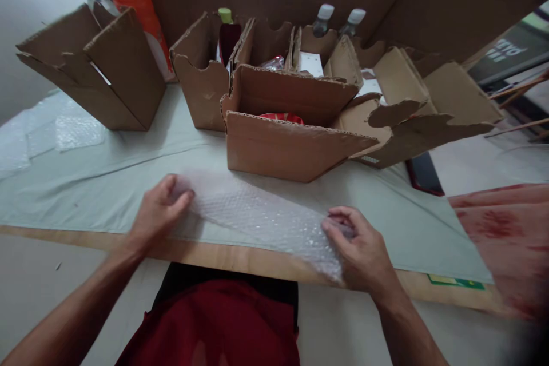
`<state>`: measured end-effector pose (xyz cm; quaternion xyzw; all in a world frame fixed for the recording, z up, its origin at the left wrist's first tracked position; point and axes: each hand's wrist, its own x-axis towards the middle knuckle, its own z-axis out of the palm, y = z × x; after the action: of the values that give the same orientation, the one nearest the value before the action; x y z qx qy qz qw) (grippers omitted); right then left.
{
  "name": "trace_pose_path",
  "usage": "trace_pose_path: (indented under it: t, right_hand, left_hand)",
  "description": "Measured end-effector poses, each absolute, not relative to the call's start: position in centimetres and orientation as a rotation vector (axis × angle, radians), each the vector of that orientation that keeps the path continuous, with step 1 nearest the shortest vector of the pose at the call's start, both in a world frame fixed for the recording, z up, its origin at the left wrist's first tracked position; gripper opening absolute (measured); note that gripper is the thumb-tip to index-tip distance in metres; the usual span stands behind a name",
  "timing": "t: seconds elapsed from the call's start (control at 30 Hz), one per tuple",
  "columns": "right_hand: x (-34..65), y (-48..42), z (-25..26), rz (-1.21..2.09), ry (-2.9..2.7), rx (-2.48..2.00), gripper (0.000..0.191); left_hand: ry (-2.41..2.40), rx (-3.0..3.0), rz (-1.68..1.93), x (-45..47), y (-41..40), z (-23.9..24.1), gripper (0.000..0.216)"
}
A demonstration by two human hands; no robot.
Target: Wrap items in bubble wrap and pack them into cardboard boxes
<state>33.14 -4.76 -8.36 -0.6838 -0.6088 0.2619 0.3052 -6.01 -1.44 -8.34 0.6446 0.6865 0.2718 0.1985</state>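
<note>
A sheet of clear bubble wrap (257, 214) stretches between my two hands over the front edge of the table. My left hand (165, 206) grips its left end, thumb over the film. At the other end my right hand (360, 246) pinches the sheet between thumb and curled fingers, and a corner sags below toward the wooden edge. Just beyond the wrap stands an open cardboard box (295, 151) with something red inside, mostly hidden by the box's front wall.
Several open cardboard boxes (210, 94) line the back of the table, some with bottles and white items. A taller carton (124, 80) stands at left near more bubble wrap (77, 120). A dark flat object (424, 174) lies at right. Pale green cloth (128, 183) covers the tabletop.
</note>
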Motion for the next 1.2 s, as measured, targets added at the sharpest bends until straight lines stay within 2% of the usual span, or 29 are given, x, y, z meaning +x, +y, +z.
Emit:
trace_pose_path:
  t: [0.17,0.23,0.33,0.4,0.47,0.53,0.57,0.67,0.73,0.83,0.93,1.0,1.1,1.2]
  right_hand:
    - [25.5,-7.5,-8.2,1.433,-1.699,-1.46,0.056]
    - [22.7,-7.7,-8.3,1.538,-1.803,-1.378,0.057]
    - [20.1,-7.6,-8.2,1.598,-1.907,-1.308,0.045]
    - [19.5,-7.7,-8.1,1.686,-1.882,-1.289,0.037]
    - [19.3,-7.7,-8.1,1.87,-1.753,-1.269,0.034]
    - [19.1,-7.4,-8.3,2.116,-1.492,-1.173,0.037]
    - [18.9,-7.2,-8.4,2.22,-1.315,-1.098,0.037]
    - [17.8,-5.9,-8.8,2.315,-0.83,-0.925,0.035]
    - [17.0,-5.0,-9.1,2.288,-0.669,-0.921,0.037]
    - [16.3,-4.6,-9.3,2.243,-0.659,-1.0,0.052]
    - [16.7,-5.5,-9.2,2.044,-0.941,-1.162,0.066]
    - [17.3,-6.2,-9.1,1.734,-1.327,-1.257,0.054]
    - [17.9,-6.3,-9.1,0.994,-1.969,-1.206,0.03]
    - [17.7,-5.2,-9.8,0.457,-2.381,-1.004,0.031]
  left_hand:
    - [2.097,1.922,0.776,-8.8,4.8,-4.9,0.03]
    - [2.071,1.963,0.731,-8.0,8.1,-5.4,0.037]
    - [2.003,2.081,0.81,-6.4,10.5,-7.5,0.056]
    - [1.891,2.18,0.958,-6.1,9.3,-8.8,0.059]
    - [1.673,2.197,1.034,-6.9,5.8,-9.4,0.049]
    - [1.372,2.082,0.947,-8.4,1.1,-9.3,0.039]
    - [1.214,1.962,0.864,-9.2,-1.3,-9.1,0.042]
    - [1.059,1.669,0.783,-10.6,-6.6,-8.8,0.081]
    - [1.256,1.617,0.804,-10.3,-8.0,-9.1,0.087]
    - [1.614,1.66,0.792,-8.5,-7.4,-10.0,0.062]
    - [1.692,1.827,0.8,-7.3,-5.9,-10.9,0.059]
    - [1.685,1.941,0.817,-7.1,-5.3,-11.5,0.064]
    - [1.688,2.071,0.812,-7.4,-5.1,-12.1,0.066]
    - [1.74,2.197,0.778,-7.3,-5.4,-12.1,0.062]
